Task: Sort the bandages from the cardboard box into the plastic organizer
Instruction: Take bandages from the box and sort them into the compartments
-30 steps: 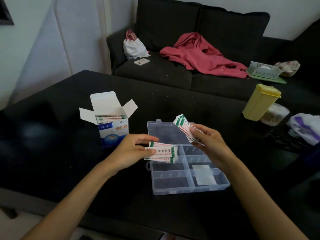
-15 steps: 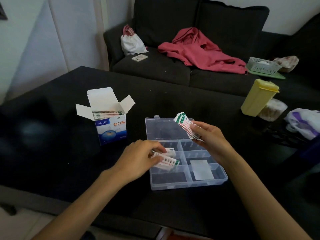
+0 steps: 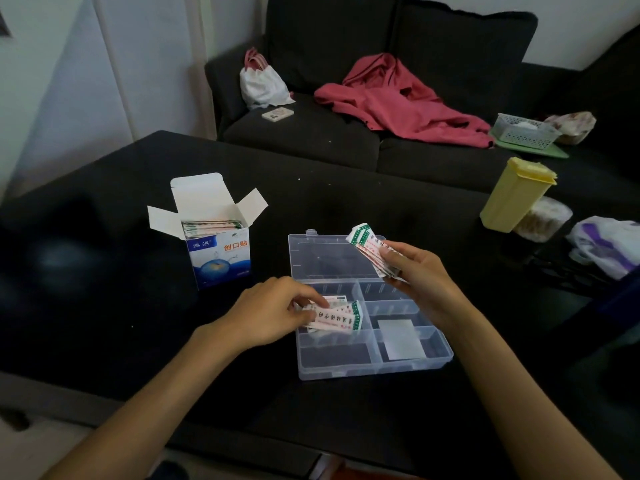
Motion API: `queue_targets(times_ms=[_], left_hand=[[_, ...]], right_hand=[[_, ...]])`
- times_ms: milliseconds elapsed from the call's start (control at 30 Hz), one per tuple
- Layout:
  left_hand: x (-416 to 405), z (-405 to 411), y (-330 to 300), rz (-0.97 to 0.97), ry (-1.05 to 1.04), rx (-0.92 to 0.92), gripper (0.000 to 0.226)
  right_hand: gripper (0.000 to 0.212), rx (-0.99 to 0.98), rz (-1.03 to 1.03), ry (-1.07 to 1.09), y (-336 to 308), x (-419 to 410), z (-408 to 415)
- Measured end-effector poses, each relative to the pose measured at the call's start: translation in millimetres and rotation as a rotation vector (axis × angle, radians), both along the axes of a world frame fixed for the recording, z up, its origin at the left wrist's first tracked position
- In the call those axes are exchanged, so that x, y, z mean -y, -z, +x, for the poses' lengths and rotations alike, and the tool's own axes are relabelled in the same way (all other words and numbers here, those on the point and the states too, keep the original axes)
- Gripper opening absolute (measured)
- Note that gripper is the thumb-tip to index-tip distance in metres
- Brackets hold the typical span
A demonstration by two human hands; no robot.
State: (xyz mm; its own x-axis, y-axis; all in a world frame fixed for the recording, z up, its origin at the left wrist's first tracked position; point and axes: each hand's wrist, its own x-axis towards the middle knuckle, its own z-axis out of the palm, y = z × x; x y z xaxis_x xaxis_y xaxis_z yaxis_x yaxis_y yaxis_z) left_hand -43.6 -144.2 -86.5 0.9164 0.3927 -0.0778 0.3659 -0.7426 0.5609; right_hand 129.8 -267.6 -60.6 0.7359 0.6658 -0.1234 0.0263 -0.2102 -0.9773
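Black table (image 3: pixel 346 202) fills near scene. Yellow lidded plastic container (image 3: pixel 516 195) at right, touching clear round tub (image 3: pixel 543 220); white-purple plastic bag (image 3: pixel 609 244) far right. Dark sofa (image 3: pixel 311 140) beyond: white drawstring pouch (image 3: pixel 263 84), phone (image 3: pixel 277 114), pink jacket (image 3: pixel 398 102), white mesh basket (image 3: pixel 523 131).

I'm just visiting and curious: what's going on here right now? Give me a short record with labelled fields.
Activity: sorting bandages into a clear plastic organizer
Left hand: pinches a few bandages over a left compartment
Right hand: holds a bandage stack above the open lid
Cardboard box: flaps open, more bandages inside, left of the organizer
Table: dark
Also on the table: yellow container
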Motion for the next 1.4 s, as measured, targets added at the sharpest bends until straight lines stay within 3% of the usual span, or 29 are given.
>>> queue_targets(times_ms=[100, 267, 467, 567, 633, 700, 767, 933, 1033, 1233, 1400], left_hand=[[2, 1, 4, 0.069, 0.013, -0.047, 0.029], [7, -3, -1, 0.372, 0.093, -0.097, 0.032], [12, -3, -3, 0.371, 0.081, -0.053, 0.029], [13, 0, -14, 0.110, -0.161, 0.231, 0.021], [6, 3, -26, -0.291, -0.321, 0.373, 0.030], [2, 2, -36, -0.748, -0.341, 0.316, 0.060], [-2, -1, -36, -0.937, -0.281, 0.301, 0.076], [-3, -5, -35, -0.848, -0.307, 0.462, 0.030], [-1, -5, -34, -0.797, -0.330, 0.540, 0.018], [0, -5, -32, -0.474, -0.274, 0.619, 0.016], [-1, -8, -35, -0.524, -0.251, 0.606, 0.018]], right_hand=[[0.013, -0.004, -0.003, 0.001, 0, 0, 0], [0.016, -0.012, -0.004, -0.012, 1, 0, -1], [0.019, 0.041, -0.046, -0.029, 0, 0, -3], [0.017, 0.058, -0.068, -0.145, -4, 2, -5], [0.020, 0.036, -0.063, -0.258, -7, 2, -9], [0.020, -0.020, -0.048, -0.299, -6, -2, -15], [0.016, -0.157, -0.036, -0.281, -5, -6, -22], [0.019, -0.842, 0.024, -0.238, -7, -6, -26], [0.016, -1.098, 0.060, -0.257, -9, -5, -28], [0.018, -1.268, 0.145, -0.237, -6, -6, -29], [0.015, -1.203, 0.103, -0.276, -7, -4, -27]])
